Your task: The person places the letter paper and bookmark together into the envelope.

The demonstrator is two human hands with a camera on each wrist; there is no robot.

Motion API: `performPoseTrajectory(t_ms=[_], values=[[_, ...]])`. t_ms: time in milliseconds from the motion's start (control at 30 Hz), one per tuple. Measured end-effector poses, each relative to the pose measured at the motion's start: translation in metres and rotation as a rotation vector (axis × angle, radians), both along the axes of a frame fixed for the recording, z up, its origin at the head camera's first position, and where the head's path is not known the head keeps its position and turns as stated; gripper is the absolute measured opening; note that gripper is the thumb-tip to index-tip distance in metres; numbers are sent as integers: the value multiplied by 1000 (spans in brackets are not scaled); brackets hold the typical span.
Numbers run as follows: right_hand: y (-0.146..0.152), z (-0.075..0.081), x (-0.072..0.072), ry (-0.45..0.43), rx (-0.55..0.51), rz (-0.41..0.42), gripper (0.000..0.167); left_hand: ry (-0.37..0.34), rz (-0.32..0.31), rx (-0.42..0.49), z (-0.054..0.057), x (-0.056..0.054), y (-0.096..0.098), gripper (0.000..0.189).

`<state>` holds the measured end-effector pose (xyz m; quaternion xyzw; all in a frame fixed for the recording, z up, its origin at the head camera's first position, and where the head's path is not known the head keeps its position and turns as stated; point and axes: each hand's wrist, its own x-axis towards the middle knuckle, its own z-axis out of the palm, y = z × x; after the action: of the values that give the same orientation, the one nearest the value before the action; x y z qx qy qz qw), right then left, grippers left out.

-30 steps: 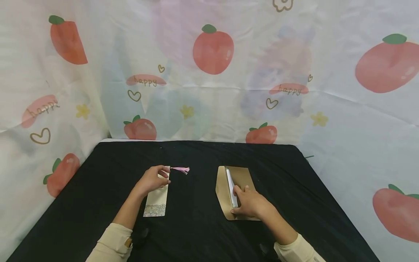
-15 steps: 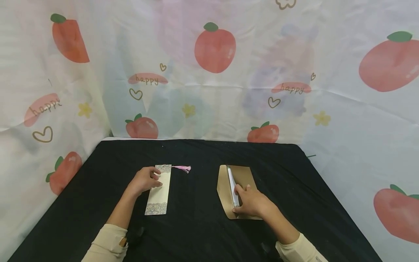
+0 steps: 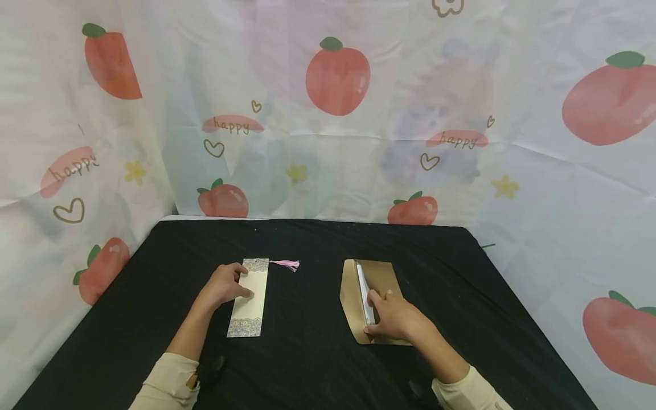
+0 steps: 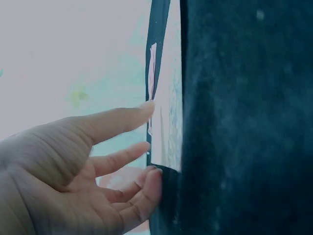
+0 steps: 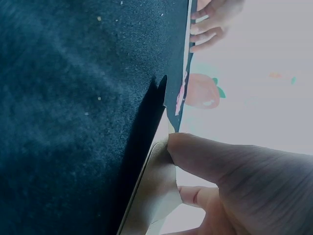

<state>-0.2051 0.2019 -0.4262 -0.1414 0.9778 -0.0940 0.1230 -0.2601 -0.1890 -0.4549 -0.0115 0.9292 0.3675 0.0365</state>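
A cream bookmark (image 3: 253,299) with lace-patterned ends and a pink tassel (image 3: 287,264) lies on the black cloth. My left hand (image 3: 225,286) is at its left edge, thumb over the bookmark and fingers spread apart; the left wrist view shows a gap between thumb and fingers. To the right is a gold-brown envelope (image 3: 378,272) with its flap (image 3: 351,296) folded out to the left and a white strip along its mouth. My right hand (image 3: 394,318) holds the envelope by the mouth, thumb at the near corner and index finger farther up the opening.
Black cloth (image 3: 307,364) covers the table. A white curtain (image 3: 287,68) printed with fruit, hearts and the word happy hangs behind it and along both sides. The far table edge meets the curtain.
My left hand has drawn back left from the bookmark's upper part to its left edge, uncovering the far lace end. The right hand and the envelope stay in place.
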Motion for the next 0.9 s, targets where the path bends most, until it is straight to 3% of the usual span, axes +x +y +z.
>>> performPoseTrajectory(t_ms=[167,333,533,900], values=[[-1,2,1,4,-14,3,57,-8,-27,-83,0,0,6,73],[0,1,0,7,-13,2,56,-30,-26,-99,3,2,9,74],[1,0,-1,12,-14,7,56,-17,-58,-82,5,4,9,66],[0,1,0,7,-11,5,57,-38,-75,53,7,2,3,56]])
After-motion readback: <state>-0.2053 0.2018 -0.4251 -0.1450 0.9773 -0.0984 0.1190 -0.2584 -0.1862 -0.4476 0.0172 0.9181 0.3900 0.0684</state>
